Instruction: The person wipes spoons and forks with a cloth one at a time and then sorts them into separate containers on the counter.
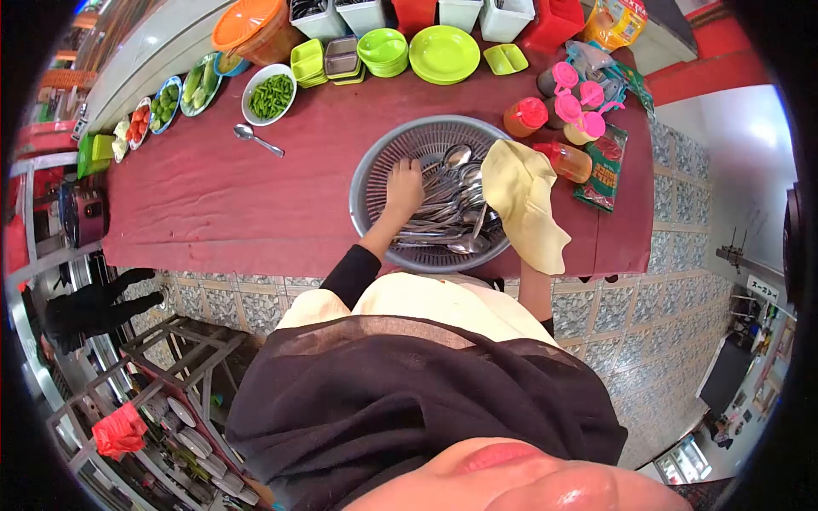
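A grey plastic basket [368,157] in front of me holds a heap of metal spoons and forks [439,204]. My left hand [404,189] reaches into its left side with fingers curled at the cutlery; whatever they grip is hidden. A pale yellow cloth [521,192] drapes over my right hand, at the basket's right rim, and only the wrist [535,289] shows below it. The fingers are covered by the cloth. Beside the cloth's left edge, a spoon [479,223] lies tilted on the heap.
A lone spoon [258,140] lies on the red tablecloth [213,196]. Behind it stand a bowl of green chilies [271,95], green plates [444,54] and an orange tub [251,30]. Sauce bottles [526,116] and a green packet [601,168] are at the right.
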Tool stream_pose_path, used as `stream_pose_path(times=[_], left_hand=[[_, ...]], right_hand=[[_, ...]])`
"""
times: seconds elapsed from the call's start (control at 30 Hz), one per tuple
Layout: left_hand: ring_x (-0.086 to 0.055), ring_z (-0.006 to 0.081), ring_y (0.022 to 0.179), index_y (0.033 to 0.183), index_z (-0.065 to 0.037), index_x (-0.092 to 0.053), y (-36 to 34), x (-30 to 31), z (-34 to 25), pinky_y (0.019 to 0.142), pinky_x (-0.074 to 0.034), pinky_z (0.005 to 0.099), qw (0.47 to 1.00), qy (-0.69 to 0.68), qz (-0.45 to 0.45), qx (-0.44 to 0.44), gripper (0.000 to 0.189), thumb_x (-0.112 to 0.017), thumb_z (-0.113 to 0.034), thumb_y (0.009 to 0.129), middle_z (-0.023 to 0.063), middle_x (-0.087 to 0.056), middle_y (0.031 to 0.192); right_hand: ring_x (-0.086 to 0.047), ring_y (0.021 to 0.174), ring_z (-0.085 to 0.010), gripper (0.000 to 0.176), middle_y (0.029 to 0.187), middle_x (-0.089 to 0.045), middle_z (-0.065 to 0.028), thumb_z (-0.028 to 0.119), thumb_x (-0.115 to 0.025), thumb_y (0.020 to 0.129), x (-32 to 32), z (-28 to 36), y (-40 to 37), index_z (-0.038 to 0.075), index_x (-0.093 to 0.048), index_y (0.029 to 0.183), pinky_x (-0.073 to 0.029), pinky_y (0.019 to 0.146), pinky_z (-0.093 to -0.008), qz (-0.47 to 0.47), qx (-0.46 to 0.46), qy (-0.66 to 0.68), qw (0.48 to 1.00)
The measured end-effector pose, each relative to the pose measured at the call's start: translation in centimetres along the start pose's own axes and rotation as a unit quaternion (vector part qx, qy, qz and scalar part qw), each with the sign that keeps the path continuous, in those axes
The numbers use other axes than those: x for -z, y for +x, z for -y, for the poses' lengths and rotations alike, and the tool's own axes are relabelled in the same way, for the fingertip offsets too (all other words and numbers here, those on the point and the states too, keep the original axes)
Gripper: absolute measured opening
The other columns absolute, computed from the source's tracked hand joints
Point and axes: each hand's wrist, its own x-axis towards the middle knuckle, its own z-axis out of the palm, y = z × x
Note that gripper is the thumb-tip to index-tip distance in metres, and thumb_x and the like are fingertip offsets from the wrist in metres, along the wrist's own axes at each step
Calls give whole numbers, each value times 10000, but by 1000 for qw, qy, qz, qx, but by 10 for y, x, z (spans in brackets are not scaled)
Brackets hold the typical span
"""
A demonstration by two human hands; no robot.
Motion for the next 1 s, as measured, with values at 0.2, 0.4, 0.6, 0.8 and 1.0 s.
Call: stream_pose_path(times=[0.2,0.4,0.6,0.8,1.0], left_hand=[[-580,338,869,969,-3,-473,3,2,0,703,-492,423,995,43,82,42,235,-515,-19,738,180,-557,943],[-616,266,640,980,-25,-424,-9,48,-6,504,-471,376,991,-35,87,92,198,-478,-35,789,134,-585,693],[-245,32,451,891,-55,-468,-45,109,-50,387,-198,195,576,-709,311,262,136,-410,-173,925,-54,-337,578],[-300,48,454,804,-57,-471,-76,88,-77,395,-243,213,758,-593,216,164,184,-407,-176,929,-45,-347,546],[-448,158,556,715,9,-496,-75,106,-59,546,-382,302,863,-448,203,114,205,-432,-112,868,90,-480,597]], right_hand=[[-507,907,-246,277,1003,-484,-93,246,-461,825,-1,-6,-22,96,-433,1056,-406,757,-367,-2,-42,203,978],[-494,968,-235,338,1084,-467,-91,279,-435,854,-2,0,-26,92,-402,1135,-406,809,-356,37,-87,437,895],[-482,1029,-225,399,1165,-450,-90,311,-409,884,-46,15,-15,89,-371,1214,-405,861,-346,140,-127,786,588],[-469,1090,-214,460,1246,-433,-89,343,-383,914,-78,3,-29,85,-339,1293,-405,914,-335,159,-151,931,293],[-499,1058,-220,465,1221,-466,-96,330,-416,912,-120,-101,-31,87,-345,1301,-429,896,-334,213,-258,942,32]])
